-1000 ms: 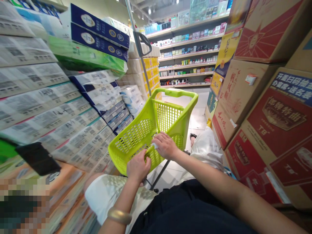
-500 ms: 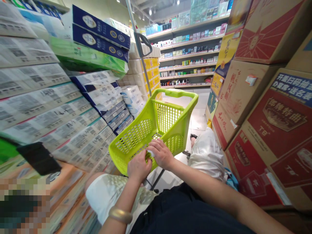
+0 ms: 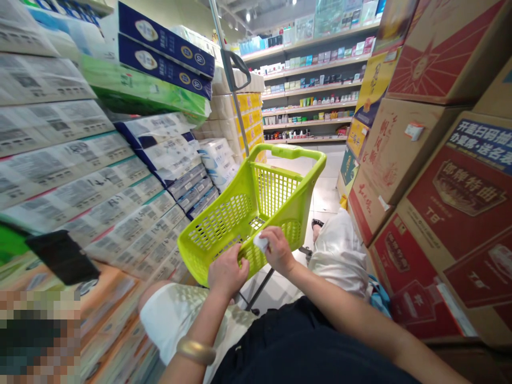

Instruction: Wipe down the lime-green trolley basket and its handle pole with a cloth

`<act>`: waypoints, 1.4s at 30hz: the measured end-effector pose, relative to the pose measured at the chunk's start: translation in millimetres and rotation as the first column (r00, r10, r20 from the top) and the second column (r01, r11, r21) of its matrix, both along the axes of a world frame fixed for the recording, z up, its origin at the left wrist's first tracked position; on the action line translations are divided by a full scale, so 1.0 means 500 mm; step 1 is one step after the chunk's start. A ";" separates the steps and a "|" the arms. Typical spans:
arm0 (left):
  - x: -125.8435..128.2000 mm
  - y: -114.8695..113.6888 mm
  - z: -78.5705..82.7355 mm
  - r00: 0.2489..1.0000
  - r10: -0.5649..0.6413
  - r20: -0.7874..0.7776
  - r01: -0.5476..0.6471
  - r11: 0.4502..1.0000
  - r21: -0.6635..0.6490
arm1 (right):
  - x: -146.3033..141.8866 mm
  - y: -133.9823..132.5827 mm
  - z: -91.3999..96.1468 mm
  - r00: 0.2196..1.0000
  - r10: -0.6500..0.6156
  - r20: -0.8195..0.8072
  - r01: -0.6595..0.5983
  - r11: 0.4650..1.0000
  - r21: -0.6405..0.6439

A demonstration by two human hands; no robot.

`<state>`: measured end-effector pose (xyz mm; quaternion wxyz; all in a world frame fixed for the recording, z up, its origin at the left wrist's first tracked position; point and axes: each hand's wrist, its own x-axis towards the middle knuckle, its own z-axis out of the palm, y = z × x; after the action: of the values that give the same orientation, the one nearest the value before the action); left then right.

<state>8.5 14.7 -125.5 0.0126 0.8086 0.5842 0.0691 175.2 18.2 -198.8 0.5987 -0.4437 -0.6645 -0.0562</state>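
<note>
Left wrist: a gold-coloured bangle [image 3: 196,351] sits on the forearm, at the bottom of the view.
Clothing, nearest: a dark garment [image 3: 304,346] fills the bottom middle, with white patterned fabric [image 3: 180,314] beside it on the left.
Left hand [image 3: 228,273]: fingers closed and curled over the near edge of the basket, gripping it.
Right hand [image 3: 279,250]: thumb and fingers pinched together on a small white scrap, just beside the left hand.
Small white scrap [image 3: 261,242]: held in the right-hand pinch above the basket's near edge; too small to tell what it is.
Lime-green plastic shopping basket [image 3: 224,229]: directly ahead of the hands, its mesh walls open to view, with a green handle [image 3: 288,152] on its far end.
Right of the basket: white fabric [image 3: 340,256] and a dark sandal [image 3: 317,223].
Left side: stacked packs of toilet paper [image 3: 60,181] rise beside the basket, and a black rectangular object [image 3: 62,258] lies against them.
Right side: red-printed cardboard cartons [image 3: 452,213] stand in stacks.
Far: store shelves [image 3: 308,90] hold rows of small packaged goods.
</note>
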 end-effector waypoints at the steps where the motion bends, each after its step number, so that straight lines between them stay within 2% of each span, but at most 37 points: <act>1: -0.002 0.001 0.000 1.000 -0.005 -0.004 0.005 1.000 -0.002 | -0.018 -0.005 -0.002 0.997 0.061 0.053 -0.062 0.998 0.019; 3: -0.005 0.002 0.001 1.000 -0.014 -0.012 0.014 1.000 -0.005 | -0.030 -0.009 -0.002 0.980 0.138 0.144 -0.146 0.988 0.042; 5: -0.007 0.002 0.001 1.000 -0.017 -0.017 0.017 1.000 -0.006 | -0.009 -0.006 0.006 0.979 0.123 0.163 -0.132 0.990 0.043; 8: -0.007 0.000 0.001 1.000 -0.021 -0.013 0.021 1.000 -0.003 | 0.059 0.011 0.028 0.998 -0.069 -0.001 0.069 0.997 0.022; 10: -0.005 0.000 0.000 1.000 -0.022 -0.005 0.022 1.000 -0.002 | 0.094 0.024 0.042 0.965 -0.218 -0.145 0.221 0.975 0.002; 13: -0.003 0.001 -0.001 1.000 -0.018 -0.007 0.018 1.000 -0.006 | 0.090 0.029 0.048 0.942 -0.284 -0.179 0.281 0.959 -0.044; 16: -0.004 0.003 0.000 1.000 -0.019 -0.022 0.019 1.000 -0.009 | 0.026 0.015 0.032 0.973 -0.213 -0.095 0.206 0.976 -0.075; 19: -0.008 0.005 0.001 0.999 -0.029 -0.026 0.029 1.000 -0.011 | -0.031 -0.001 0.010 0.998 -0.063 0.022 0.064 0.997 -0.051; 21: -0.010 0.005 0.001 0.999 -0.031 -0.025 0.031 0.999 -0.008 | -0.034 -0.003 0.004 0.997 0.014 0.082 -0.010 0.999 -0.049; 24: -0.012 0.004 0.000 0.999 -0.029 -0.021 0.029 1.000 -0.002 | 0.017 0.006 0.014 0.994 0.032 0.106 -0.028 0.999 -0.040; 29: -0.009 0.002 0.001 1.000 -0.027 -0.009 0.027 1.000 -0.015 | 0.127 0.036 0.054 0.967 -0.234 -0.101 0.232 0.972 -0.032; 32: -0.007 0.001 0.003 1.000 -0.020 -0.011 0.020 1.000 -0.014 | 0.118 0.038 0.061 0.940 -0.301 -0.161 0.296 0.954 -0.053; 35: -0.008 0.002 0.003 1.000 -0.017 -0.016 0.017 1.000 -0.003 | 0.048 0.020 0.043 0.970 -0.230 -0.080 0.223 0.971 -0.087; 38: -0.012 0.003 0.002 1.000 -0.021 -0.020 0.021 1.000 0.001 | -0.017 0.002 0.022 0.993 0.006 0.120 0.003 0.997 -0.079; 40: -0.015 0.004 0.001 0.999 -0.027 -0.022 0.027 1.000 -0.001 | -0.024 -0.001 0.019 0.973 0.091 0.210 -0.081 0.995 -0.055; 42: -0.016 0.004 0.002 0.999 -0.031 -0.025 0.031 1.000 -0.003 | 0.005 0.005 0.026 0.969 0.085 0.231 -0.080 0.996 -0.032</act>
<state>0.5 16.6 -124.7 0.0074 0.8184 0.5717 0.0579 177.9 20.6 -185.6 0.5138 -0.4128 -0.7483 -0.0751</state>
